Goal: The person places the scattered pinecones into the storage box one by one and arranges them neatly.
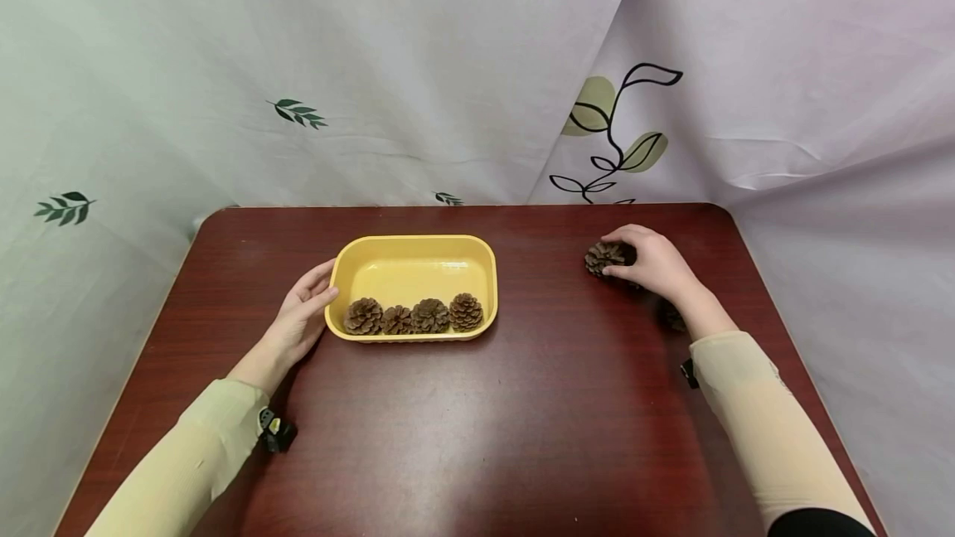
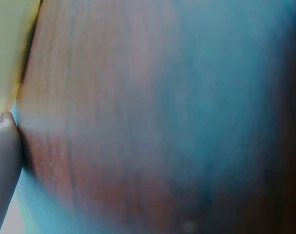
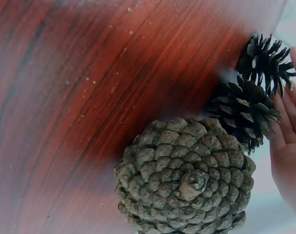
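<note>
My left hand [image 1: 298, 313] rests against the left end of a yellow tray [image 1: 413, 244], its thumb at the rim and its fingers fairly straight along the outer wall. Several brown pine cones [image 1: 430, 316] sit in a row inside the tray along its near side. On the right of the table, my right hand [image 1: 652, 262] pinches a pine cone [image 1: 603, 258] between thumb and fingers. The right wrist view shows that cone [image 3: 263, 61] at the fingertips, a second cone [image 3: 245, 111] beside it under the hand, and a large cone [image 3: 187, 180] closest to the camera.
Everything stands on a dark red wooden table [image 1: 477, 421] with rounded far corners. A pale curtain [image 1: 418, 81] with leaf prints hangs behind its far edge. In the head view, my right forearm partly covers a pine cone [image 1: 674, 317].
</note>
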Demonstrator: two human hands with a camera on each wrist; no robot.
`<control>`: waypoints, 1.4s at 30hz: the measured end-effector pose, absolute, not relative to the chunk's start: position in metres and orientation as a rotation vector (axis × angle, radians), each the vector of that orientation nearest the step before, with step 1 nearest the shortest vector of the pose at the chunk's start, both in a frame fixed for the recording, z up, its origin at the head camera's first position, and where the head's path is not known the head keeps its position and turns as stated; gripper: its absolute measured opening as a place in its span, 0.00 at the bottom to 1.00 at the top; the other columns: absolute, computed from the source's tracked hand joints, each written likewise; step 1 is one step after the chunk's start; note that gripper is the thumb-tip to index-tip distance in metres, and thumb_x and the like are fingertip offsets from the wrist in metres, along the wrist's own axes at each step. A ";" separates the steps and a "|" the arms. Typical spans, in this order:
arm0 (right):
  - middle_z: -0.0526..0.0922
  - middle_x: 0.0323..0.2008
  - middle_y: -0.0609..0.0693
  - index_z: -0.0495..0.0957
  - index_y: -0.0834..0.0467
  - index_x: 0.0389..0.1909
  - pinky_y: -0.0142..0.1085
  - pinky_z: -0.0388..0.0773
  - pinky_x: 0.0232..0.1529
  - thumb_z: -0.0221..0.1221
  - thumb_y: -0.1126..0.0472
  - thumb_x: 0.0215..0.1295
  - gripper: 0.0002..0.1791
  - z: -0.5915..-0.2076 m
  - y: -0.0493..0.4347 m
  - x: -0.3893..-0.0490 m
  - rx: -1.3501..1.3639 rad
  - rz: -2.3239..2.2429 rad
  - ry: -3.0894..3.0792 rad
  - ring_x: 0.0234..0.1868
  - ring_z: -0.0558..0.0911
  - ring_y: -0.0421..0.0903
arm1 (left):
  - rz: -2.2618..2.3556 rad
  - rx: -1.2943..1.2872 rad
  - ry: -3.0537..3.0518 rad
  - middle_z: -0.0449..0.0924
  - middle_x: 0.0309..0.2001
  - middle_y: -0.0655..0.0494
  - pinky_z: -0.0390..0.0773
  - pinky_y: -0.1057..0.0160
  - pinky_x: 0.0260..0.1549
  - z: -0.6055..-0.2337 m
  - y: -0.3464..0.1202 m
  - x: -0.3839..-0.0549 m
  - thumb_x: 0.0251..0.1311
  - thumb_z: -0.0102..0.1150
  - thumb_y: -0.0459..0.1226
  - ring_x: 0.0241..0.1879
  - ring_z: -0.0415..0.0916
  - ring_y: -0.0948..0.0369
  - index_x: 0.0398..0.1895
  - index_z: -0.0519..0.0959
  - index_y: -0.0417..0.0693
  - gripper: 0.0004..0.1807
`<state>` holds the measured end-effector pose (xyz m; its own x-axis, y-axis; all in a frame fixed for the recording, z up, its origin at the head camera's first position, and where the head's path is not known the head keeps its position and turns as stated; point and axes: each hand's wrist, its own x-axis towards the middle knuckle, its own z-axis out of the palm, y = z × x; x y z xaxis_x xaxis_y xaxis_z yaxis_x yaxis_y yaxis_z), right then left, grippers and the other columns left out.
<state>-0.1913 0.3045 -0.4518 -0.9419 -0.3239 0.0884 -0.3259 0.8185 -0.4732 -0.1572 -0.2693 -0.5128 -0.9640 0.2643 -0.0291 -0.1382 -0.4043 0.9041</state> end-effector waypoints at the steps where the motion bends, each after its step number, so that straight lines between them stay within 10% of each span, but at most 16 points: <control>1: 0.84 0.58 0.65 0.83 0.67 0.60 0.58 0.75 0.67 0.77 0.65 0.58 0.28 -0.452 0.304 -0.191 0.541 0.773 -2.992 0.62 0.81 0.63 | 2.441 0.171 1.556 0.85 0.62 0.67 0.83 0.71 0.56 -0.513 -0.269 -0.157 0.78 0.43 0.23 0.59 0.82 0.70 0.64 0.79 0.59 0.26; 42: 0.84 0.56 0.62 0.83 0.65 0.56 0.57 0.75 0.66 0.79 0.65 0.55 0.28 -0.445 0.274 -0.196 0.559 0.885 -2.920 0.60 0.81 0.61 | 2.433 0.179 1.568 0.85 0.62 0.67 0.82 0.72 0.57 -0.513 -0.269 -0.157 0.78 0.44 0.23 0.59 0.82 0.71 0.65 0.78 0.59 0.25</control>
